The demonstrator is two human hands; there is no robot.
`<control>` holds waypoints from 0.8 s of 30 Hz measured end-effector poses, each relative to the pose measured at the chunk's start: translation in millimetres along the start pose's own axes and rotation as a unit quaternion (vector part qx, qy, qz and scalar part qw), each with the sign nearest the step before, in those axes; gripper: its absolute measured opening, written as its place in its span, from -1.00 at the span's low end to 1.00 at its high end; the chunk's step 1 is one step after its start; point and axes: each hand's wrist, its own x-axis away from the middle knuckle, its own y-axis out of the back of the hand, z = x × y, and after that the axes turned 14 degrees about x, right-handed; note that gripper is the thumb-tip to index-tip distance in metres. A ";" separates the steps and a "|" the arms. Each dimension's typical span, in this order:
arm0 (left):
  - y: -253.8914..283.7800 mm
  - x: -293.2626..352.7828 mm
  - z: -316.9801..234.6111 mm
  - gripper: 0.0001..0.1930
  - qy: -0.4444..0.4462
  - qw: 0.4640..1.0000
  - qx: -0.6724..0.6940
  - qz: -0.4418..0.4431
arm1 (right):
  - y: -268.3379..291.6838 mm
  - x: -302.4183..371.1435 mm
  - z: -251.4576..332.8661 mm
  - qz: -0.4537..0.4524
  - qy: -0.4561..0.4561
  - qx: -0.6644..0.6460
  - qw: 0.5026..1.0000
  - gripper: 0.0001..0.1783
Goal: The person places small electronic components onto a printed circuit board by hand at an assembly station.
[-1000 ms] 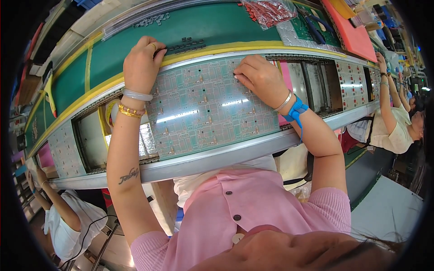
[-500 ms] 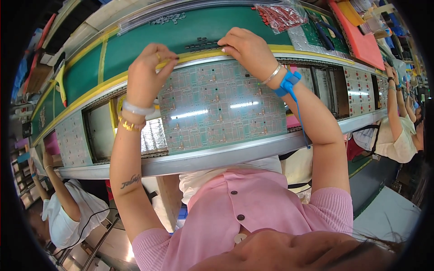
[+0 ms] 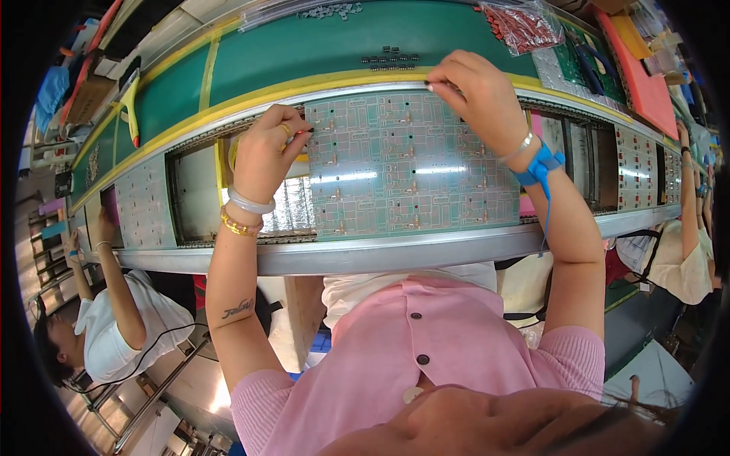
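one pale green circuit board (image 3: 407, 163) lies flat across the conveyor rails (image 3: 357, 254), directly under and between both hands. left hand (image 3: 266, 152) pinches the board's upper left corner, fingers closed on the edge, a small part possibly between the fingertips but too small to tell. right hand (image 3: 475, 95) is closed on the board's far edge near the upper right, fingertips curled over it. hands well apart, one at each top corner. judgement: the step looks like seating or aligning the board; it would go best with even pressure on both corners, fingers kept on the bare edge and off the fitted parts, and the board square to the rails so it does not skew. counts: one board in hand; two more boards on the line, one (image 3: 144, 205) to the left of the left hand, one (image 3: 635, 167) beyond the right hand. one blue wrist strap (image 3: 538, 163) on the right wrist; two bangles (image 3: 245, 213) on the left wrist, one pale, one gold. one bag of red parts (image 3: 525, 23) past the right hand on the green mat (image 3: 304, 53). two co-workers, one each side.
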 end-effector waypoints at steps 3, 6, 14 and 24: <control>-1.7 -0.7 0.8 -0.84 -0.010 1.000 0.005 0.002 | 6.4 15.0 5.5 0.005 -0.013 -0.010 1.000 -0.91; -2.7 -1.4 -0.4 -0.84 -0.017 1.000 -0.002 0.003 | 8.7 23.3 6.5 0.000 -0.030 -0.019 0.999 -0.89; -6.8 -1.3 0.5 -0.86 -0.038 0.999 -0.017 -0.008 | 7.7 25.1 8.7 0.007 -0.034 -0.020 0.999 -0.89; -8.4 -4.4 -8.3 -0.91 -0.081 0.993 -0.090 -0.010 | 11.6 24.6 12.6 -0.009 -0.034 -0.016 0.999 -0.87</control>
